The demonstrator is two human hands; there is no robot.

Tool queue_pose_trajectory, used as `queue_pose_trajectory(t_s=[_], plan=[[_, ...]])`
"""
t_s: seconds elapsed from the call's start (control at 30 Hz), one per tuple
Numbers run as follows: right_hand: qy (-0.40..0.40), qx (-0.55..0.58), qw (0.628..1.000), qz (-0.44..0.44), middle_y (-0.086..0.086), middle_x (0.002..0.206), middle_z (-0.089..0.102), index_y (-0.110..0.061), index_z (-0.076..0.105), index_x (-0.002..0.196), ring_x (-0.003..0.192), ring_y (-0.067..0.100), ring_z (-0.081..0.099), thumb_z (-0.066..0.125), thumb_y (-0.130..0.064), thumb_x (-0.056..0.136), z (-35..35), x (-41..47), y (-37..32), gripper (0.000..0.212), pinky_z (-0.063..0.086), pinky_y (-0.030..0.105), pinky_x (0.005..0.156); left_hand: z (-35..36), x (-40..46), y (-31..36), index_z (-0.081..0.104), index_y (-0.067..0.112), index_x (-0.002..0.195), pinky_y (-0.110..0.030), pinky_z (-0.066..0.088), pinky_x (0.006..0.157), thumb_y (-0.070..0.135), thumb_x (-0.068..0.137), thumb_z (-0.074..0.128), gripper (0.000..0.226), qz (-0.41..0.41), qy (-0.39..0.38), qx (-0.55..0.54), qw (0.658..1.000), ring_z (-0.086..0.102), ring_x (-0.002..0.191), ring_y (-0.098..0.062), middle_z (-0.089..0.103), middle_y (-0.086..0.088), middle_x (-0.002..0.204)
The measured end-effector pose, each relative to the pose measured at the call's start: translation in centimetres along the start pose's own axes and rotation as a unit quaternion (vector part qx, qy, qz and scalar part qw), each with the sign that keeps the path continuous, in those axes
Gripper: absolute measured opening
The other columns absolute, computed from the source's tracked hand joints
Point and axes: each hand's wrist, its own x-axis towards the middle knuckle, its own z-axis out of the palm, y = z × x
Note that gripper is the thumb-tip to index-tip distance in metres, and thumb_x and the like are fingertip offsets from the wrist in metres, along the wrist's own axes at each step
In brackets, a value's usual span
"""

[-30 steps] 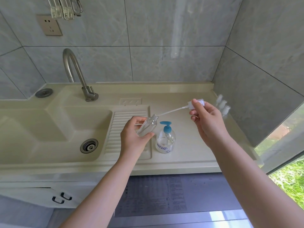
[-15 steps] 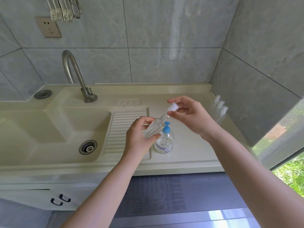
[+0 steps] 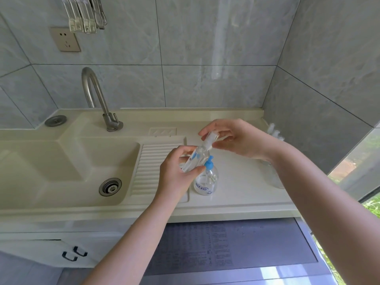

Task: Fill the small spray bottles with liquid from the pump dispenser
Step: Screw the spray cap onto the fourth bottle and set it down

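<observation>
Clear spray bottle [image 3: 195, 160] tilts in the gripping left hand [image 3: 176, 173]; right hand [image 3: 236, 138] pinches its cap [image 3: 210, 138]. Pump dispenser [image 3: 206, 179] stands near the tabletop [image 3: 242, 182] front edge, partly hidden.

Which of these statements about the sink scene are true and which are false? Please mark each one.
1. The left hand holds a small clear spray bottle tilted above the counter. True.
2. The right hand rests flat on the counter. False: it is raised and pinches the spray head at the bottle's neck.
3. The pump dispenser has a blue top and stands on the counter. True.
4. The pump dispenser stands inside the sink basin. False: it stands right of the ribbed drainboard.
5. Water runs from the faucet. False: no water is visible.
</observation>
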Motion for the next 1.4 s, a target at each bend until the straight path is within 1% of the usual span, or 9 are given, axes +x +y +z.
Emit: queue_pose_trajectory(t_s=[0.13, 0.4, 0.53, 0.7, 0.77, 0.93, 1.13, 1.27, 1.4], plan=[[0.016, -0.082, 0.994, 0.065, -0.011, 0.081, 0.073, -0.024, 0.072, 0.095, 0.074, 0.005, 0.069, 0.072, -0.036, 0.090, -0.2, 0.2, -1.0, 0.013, 0.056, 0.029, 0.072, 0.2, -0.1, 0.1, 0.064, 0.036, 0.103, -0.037, 0.053, 0.089, 0.015, 0.070, 0.087, 0.045, 0.013, 0.009, -0.013, 1.000, 0.064, 0.103, -0.006, 0.067, 0.018, 0.108], [0.167, -0.360, 0.897, 0.194, 0.004, 0.054, 0.047, -0.011, 0.046, 0.053, 0.051, 0.024, 0.048, 0.025, -0.082, 0.090, 2.6, 0.5, -3.7, 0.082, 0.033, 0.028, 0.052, 0.4, -0.8, 0.5, 0.063, 0.038, 0.101, -0.022, 0.051, 0.084, 0.010, 0.070, 0.086, 0.048, 0.064, 0.017, 0.013, 0.998, 0.062, 0.098, 0.002, 0.065, 0.016, 0.105], [0.123, -0.132, 0.962, 0.207, 0.001, 0.099, 0.069, -0.034, 0.069, 0.107, 0.091, 0.021, 0.064, 0.028, -0.087, 0.084, 0.9, -0.2, -3.6, 0.071, 0.051, 0.040, 0.083, 0.4, -1.0, 0.8, 0.061, 0.044, 0.098, -0.016, 0.048, 0.080, 0.011, 0.071, 0.086, 0.049, 0.042, 0.021, -0.012, 0.999, 0.062, 0.096, 0.005, 0.065, 0.019, 0.104], [0.010, 0.136, 0.986, 0.098, -0.006, 0.109, 0.075, -0.027, 0.074, 0.113, 0.103, 0.010, 0.070, 0.076, -0.004, 0.086, -1.1, -1.3, -2.2, 0.036, 0.060, 0.033, 0.088, 0.8, -1.0, 0.8, 0.064, 0.039, 0.101, -0.021, 0.049, 0.080, 0.012, 0.070, 0.085, 0.046, 0.046, 0.017, -0.013, 0.999, 0.063, 0.098, 0.002, 0.066, 0.018, 0.104], [0.064, 0.090, 0.988, 0.109, -0.006, 0.088, 0.077, -0.022, 0.079, 0.090, 0.089, 0.010, 0.073, 0.080, -0.017, 0.084, -0.7, -1.5, -2.4, 0.008, 0.061, 0.029, 0.079, 1.2, -1.1, 0.7, 0.065, 0.036, 0.103, -0.022, 0.049, 0.080, 0.011, 0.070, 0.086, 0.046, 0.056, 0.019, -0.014, 0.998, 0.064, 0.099, -0.002, 0.067, 0.016, 0.104], [0.231, -0.250, 0.918, 0.203, 0.002, 0.058, 0.061, -0.009, 0.058, 0.060, 0.062, 0.024, 0.060, 0.038, -0.088, 0.080, 0.8, -1.8, -3.1, 0.084, 0.047, 0.031, 0.058, 2.6, -1.4, 0.9, 0.066, 0.034, 0.105, -0.028, 0.053, 0.079, 0.012, 0.070, 0.086, 0.046, 0.047, 0.010, -0.032, 0.998, 0.065, 0.097, -0.004, 0.068, 0.016, 0.105], [0.079, 0.137, 0.974, 0.163, -0.006, 0.109, 0.076, -0.026, 0.073, 0.117, 0.102, 0.011, 0.071, 0.080, -0.017, 0.083, -2.2, -4.2, -2.0, 0.036, 0.059, 0.031, 0.089, 3.6, -1.6, 1.3, 0.064, 0.039, 0.101, -0.026, 0.052, 0.081, 0.012, 0.070, 0.086, 0.046, 0.050, -0.004, -0.021, 0.999, 0.065, 0.096, -0.001, 0.067, 0.017, 0.105], [0.211, -0.094, 0.953, 0.198, -0.001, 0.067, 0.073, -0.015, 0.073, 0.068, 0.072, 0.013, 0.071, 0.076, -0.060, 0.076, -1.1, -4.4, -1.8, 0.045, 0.058, 0.029, 0.069, 4.6, -2.0, 1.6, 0.063, 0.040, 0.099, -0.023, 0.051, 0.077, 0.011, 0.070, 0.085, 0.047, 0.054, -0.005, -0.025, 0.998, 0.065, 0.096, -0.002, 0.067, 0.016, 0.104], [0.239, -0.102, 0.938, 0.229, -0.001, 0.085, 0.075, -0.019, 0.075, 0.092, 0.084, 0.018, 0.070, 0.048, -0.084, 0.078, -1.1, -5.2, -1.8, 0.071, 0.058, 0.036, 0.079, 5.7, -2.1, 2.0, 0.063, 0.039, 0.099, -0.019, 0.051, 0.076, 0.013, 0.071, 0.085, 0.045, 0.062, -0.002, -0.018, 0.998, 0.066, 0.095, -0.002, 0.068, 0.011, 0.106]])
